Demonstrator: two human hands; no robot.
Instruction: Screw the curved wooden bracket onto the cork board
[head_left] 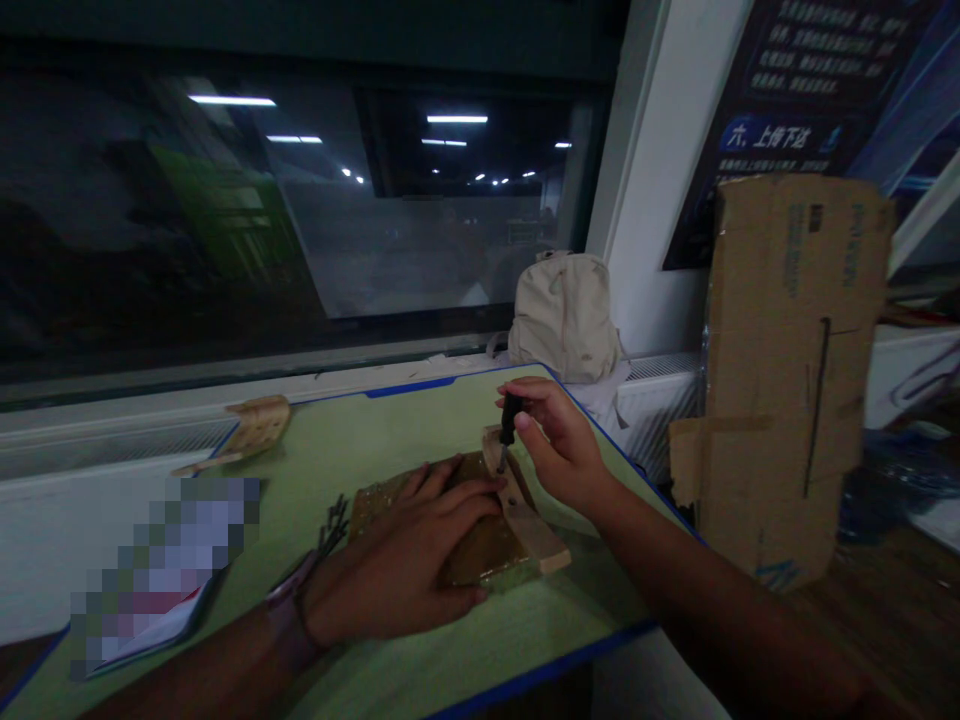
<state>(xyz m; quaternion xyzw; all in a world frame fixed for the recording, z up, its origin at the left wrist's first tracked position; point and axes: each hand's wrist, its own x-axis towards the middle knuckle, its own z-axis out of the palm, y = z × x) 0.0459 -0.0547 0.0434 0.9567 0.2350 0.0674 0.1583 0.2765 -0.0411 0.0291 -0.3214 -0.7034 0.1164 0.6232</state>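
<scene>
My right hand (562, 442) is shut on a black-handled screwdriver (511, 418), with its thin shaft pointing down onto a pale wooden strip (525, 512). The strip lies tilted across a flat brown board (480, 560) with a speckled, glue-like surface. My left hand (397, 562) rests flat on that board, fingers slightly spread and fingertips close to the strip. A small heap of dark screws (334, 525) lies on the mat by my left wrist. The screwdriver's tip is partly hidden behind the strip's raised end.
A green cutting mat (420, 430) with a blue edge holds a curved wooden piece (255, 425) at its far edge and a blurred notebook (142, 635) at left. A cardboard sheet (787, 370) stands right, a beige backpack (566, 318) sits beyond, near a window (300, 200).
</scene>
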